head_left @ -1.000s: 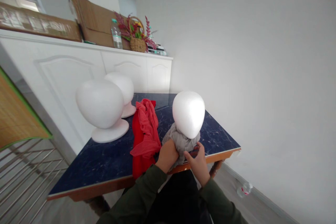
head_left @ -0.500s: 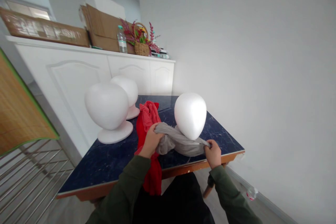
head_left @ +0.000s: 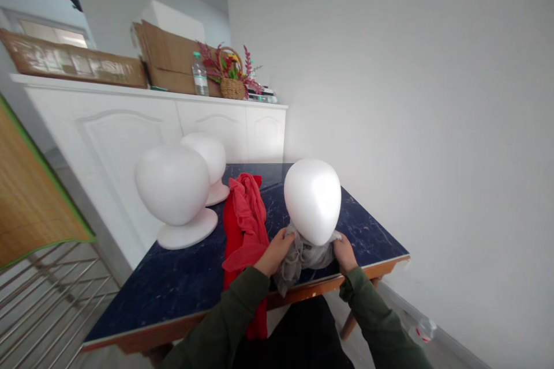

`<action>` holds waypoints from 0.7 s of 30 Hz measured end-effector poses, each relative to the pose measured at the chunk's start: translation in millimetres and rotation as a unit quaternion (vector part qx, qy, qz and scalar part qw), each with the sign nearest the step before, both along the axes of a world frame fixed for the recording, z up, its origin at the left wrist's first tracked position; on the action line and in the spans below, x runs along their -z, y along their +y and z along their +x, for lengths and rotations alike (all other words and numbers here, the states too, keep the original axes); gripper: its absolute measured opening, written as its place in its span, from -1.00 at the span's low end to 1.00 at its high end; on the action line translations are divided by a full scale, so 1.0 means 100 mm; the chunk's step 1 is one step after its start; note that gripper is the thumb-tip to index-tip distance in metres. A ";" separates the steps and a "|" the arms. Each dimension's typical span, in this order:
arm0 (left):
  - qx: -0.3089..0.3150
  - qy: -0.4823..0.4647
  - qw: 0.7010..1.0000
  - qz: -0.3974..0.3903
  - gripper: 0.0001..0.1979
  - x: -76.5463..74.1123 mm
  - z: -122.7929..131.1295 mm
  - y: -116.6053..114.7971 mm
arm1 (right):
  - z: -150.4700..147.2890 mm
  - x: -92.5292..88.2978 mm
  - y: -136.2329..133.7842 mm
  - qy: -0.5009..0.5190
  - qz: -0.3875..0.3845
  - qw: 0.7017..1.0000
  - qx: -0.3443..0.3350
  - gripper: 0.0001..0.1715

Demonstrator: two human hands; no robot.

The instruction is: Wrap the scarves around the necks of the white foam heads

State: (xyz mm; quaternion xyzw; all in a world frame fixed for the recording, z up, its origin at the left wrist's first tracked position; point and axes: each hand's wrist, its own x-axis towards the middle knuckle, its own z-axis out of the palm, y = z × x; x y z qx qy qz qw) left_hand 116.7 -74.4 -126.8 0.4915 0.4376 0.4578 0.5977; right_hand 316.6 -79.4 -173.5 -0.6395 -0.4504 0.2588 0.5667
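A white mannequin head (head_left: 312, 199) stands upright near the front of the dark blue table (head_left: 182, 282). Around its neck lies a grey scarf (head_left: 305, 259), bunched, with a loose end hanging toward the table's front edge. My left hand (head_left: 279, 251) is closed on the scarf at the left of the neck. On the other side, my right hand (head_left: 345, 252) pinches the scarf just below the head. The neck and base are hidden by the cloth. Beside my left hand, red and coral scarves (head_left: 246, 219) lie in a strip that hangs over the front edge.
Two more white mannequin heads, one nearer (head_left: 173, 184) and one behind it (head_left: 208, 153), stand on the table's left. White cabinets (head_left: 125, 144) behind carry cardboard boxes, a bottle (head_left: 199, 75) and a flower basket (head_left: 232, 88). A metal rack (head_left: 56, 300) is at lower left.
My hands have come closer together, drawing the grey scarf in around the neck. My left hand moved right, and a loose scarf end now hangs down. The view has shifted slightly.
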 end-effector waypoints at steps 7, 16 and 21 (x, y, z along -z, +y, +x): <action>0.045 0.005 0.998 0.046 -0.68 -0.20 0.28 0.25 | 0.11 -0.01 0.15 0.377 -0.053 0.924 -0.042 -0.73; -0.008 -0.050 0.990 0.133 -0.49 0.03 0.67 0.86 | 0.53 -0.21 1.15 0.268 0.008 0.964 0.004 -0.68; 0.038 0.048 0.985 0.162 -0.35 0.38 0.68 0.89 | 0.72 -0.44 1.78 0.082 0.076 0.992 0.055 -0.70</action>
